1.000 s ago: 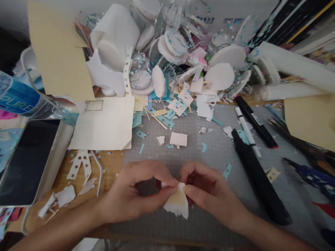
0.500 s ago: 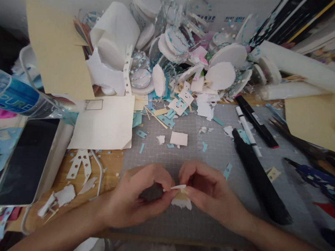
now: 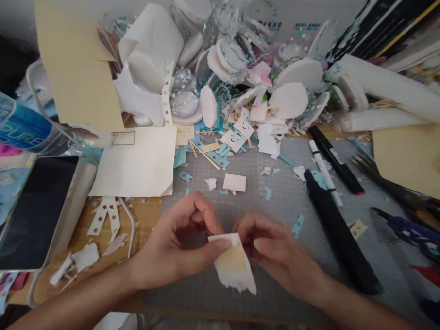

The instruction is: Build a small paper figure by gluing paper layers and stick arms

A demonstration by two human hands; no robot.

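Note:
A small piece of white paper (image 3: 237, 275) with a torn lower edge and a pale yellow rectangle on it is between my hands. My left hand (image 3: 187, 246) pinches its upper left corner, thumb on top. At its right edge is my right hand (image 3: 274, 250), fingers curled; whether they grip the paper is hard to tell. Beyond the hands, a small pale pink rectangle (image 3: 235, 182) lies on the grey cutting mat (image 3: 203, 208) among white and blue scraps.
Black pens (image 3: 337, 160), a white pen (image 3: 325, 172) and a long black case (image 3: 341, 233) lie to the right. On the left are a phone (image 3: 35, 213), a bottle (image 3: 17, 124) and cream paper (image 3: 136, 166). White discs (image 3: 290, 99) pile up behind.
The paper has tilted so that its yellow face shows more fully. My left thumb now lies over its top edge, and my right thumb has lifted from its earlier pinch.

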